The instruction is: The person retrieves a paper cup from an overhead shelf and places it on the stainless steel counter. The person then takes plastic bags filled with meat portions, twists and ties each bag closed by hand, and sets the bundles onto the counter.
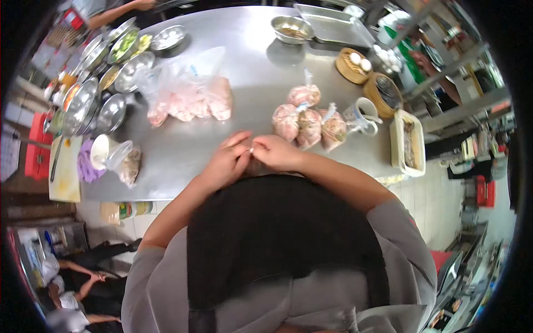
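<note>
My left hand [226, 160] and my right hand [276, 154] meet at the table's front edge, close to my black apron. Both are closed, their fingertips pinching a small whitish twist that looks like the neck of a plastic bag [256, 166]. Most of this bag is hidden by my hands and the apron; a little pinkish filling shows. Just beyond my right hand sit several knotted clear bags of raw meat [308, 127]. Further off to the left, a large open plastic bag [191, 100] of pale raw meat portions lies on the steel table [250, 66].
At left are several metal bowls [112, 111], a white tub [101, 151], a small bag of brown food [130, 166], a purple cloth [89, 161] and a cutting board [65, 172] with a knife. At right stand a mug [358, 112], bamboo baskets [383, 91] and a cream bin [397, 144]. Other people are nearby.
</note>
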A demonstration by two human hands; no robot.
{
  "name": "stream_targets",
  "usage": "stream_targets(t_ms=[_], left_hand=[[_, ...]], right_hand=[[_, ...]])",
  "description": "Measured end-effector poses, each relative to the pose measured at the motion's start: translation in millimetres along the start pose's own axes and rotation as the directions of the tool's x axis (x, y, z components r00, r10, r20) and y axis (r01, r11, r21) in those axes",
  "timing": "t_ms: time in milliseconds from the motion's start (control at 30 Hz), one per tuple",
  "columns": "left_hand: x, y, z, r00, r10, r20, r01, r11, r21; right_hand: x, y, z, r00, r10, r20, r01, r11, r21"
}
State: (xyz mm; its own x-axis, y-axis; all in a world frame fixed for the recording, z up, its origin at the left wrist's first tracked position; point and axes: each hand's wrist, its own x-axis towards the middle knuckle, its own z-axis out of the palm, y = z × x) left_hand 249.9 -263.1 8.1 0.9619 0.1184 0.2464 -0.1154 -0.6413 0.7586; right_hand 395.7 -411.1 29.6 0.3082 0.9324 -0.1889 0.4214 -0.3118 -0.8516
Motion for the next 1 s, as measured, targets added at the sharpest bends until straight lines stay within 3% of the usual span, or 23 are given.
stream_targets(t_ms=[100,133,200,233,333,433,533,633,767,867,933,1000], left_hand=[[10,-1,-5,0.992,0.056,-0.117,-0.044,0.994,0.105],[15,0,-9,0.985,0.075,-0.152,-0.056,0.991,0.125],[26,3,-20,0.906,0.076,-0.416,-0.012,0.988,0.154],[31,5,-27,0.841,0.088,-0.534,0.0,0.987,0.164],[37,5,-53,0.723,-0.324,-0.611,0.261,0.946,-0.193],[47,-12,-53,0.67,-0.366,-0.645,0.323,0.927,-0.191],[70,-26,-50,0.714,-0.117,-0.69,0.166,0.986,0.005],[89,-26,-73,0.723,-0.549,-0.42,0.562,0.82,-0.104],[90,-18,-82,0.8,-0.447,-0.401,0.384,0.894,-0.231],[76,10,-82,0.869,-0.344,-0.355,0.223,0.914,-0.338],[65,20,-79,0.906,-0.329,-0.268,0.202,0.89,-0.409],[44,34,-65,0.966,-0.167,-0.198,0.126,0.971,-0.205]], right_hand=[[2,-13,-5,0.994,0.112,0.008,-0.108,0.938,0.33],[-2,-34,-17,0.997,0.073,-0.041,-0.049,0.908,0.417],[9,-42,-33,0.981,0.159,-0.113,-0.059,0.793,0.606],[13,-43,-43,0.975,0.14,-0.174,-0.008,0.801,0.598],[19,-36,-71,0.948,0.145,-0.282,0.051,0.807,0.588],[23,-21,-83,0.911,0.224,-0.346,0.038,0.791,0.611],[25,0,-87,0.866,0.342,-0.365,-0.032,0.766,0.642],[19,13,-95,0.866,0.338,-0.369,-0.089,0.83,0.551],[11,22,-98,0.881,0.064,-0.469,0.02,0.985,0.173],[-3,-26,-76,0.87,-0.028,-0.492,0.052,0.998,0.036],[1,-34,-57,0.894,-0.074,-0.442,0.109,0.993,0.053],[7,-45,-42,0.903,-0.178,-0.39,0.181,0.983,-0.028]])
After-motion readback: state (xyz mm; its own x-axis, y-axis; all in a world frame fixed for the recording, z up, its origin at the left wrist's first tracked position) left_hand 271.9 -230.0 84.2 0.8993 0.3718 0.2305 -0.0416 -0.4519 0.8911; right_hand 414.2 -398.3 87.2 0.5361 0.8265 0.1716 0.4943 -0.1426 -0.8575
